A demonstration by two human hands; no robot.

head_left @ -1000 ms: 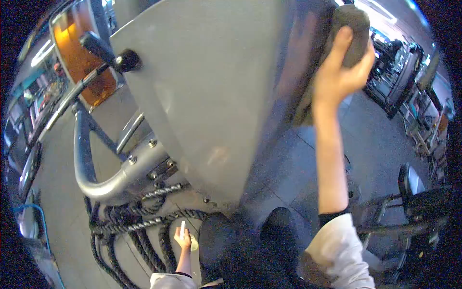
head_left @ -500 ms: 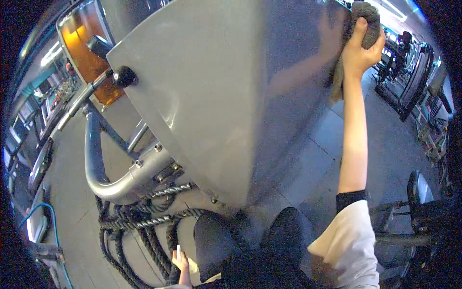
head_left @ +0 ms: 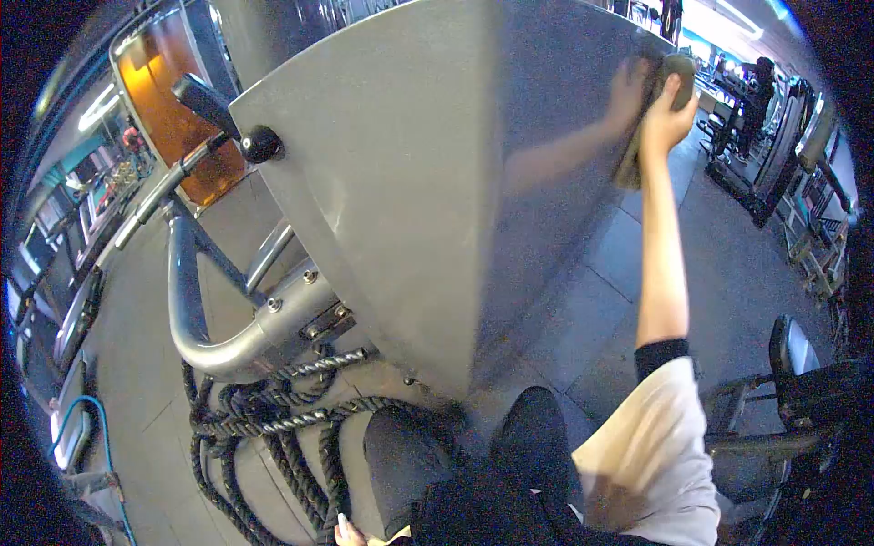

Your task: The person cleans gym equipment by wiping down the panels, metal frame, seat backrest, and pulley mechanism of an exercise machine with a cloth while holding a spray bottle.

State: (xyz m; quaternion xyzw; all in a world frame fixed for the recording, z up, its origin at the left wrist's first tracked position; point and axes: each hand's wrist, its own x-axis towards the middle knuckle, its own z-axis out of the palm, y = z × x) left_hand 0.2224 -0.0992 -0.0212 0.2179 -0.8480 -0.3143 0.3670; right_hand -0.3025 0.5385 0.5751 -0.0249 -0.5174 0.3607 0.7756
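While the left hand (head_left: 350, 537), mostly cut off, grips a slim white object (head_left: 342, 524), the right hand (head_left: 669, 126) curls half-closed around a grey-brown cloth (head_left: 681, 67) at the grey panel (head_left: 391, 164), the cloth's long axis slanting down and left; the left hand sits lower in view than half a second ago

No text, label, brand, number or sign can be read anywhere in the head view.

Black battle rope (head_left: 289, 421) is laid in loops on the tiled floor (head_left: 155, 446); an orange-brown panel (head_left: 175, 109) is seen upper left, blue cable (head_left: 106, 432) lower left, gym equipment (head_left: 772, 168) upper right.
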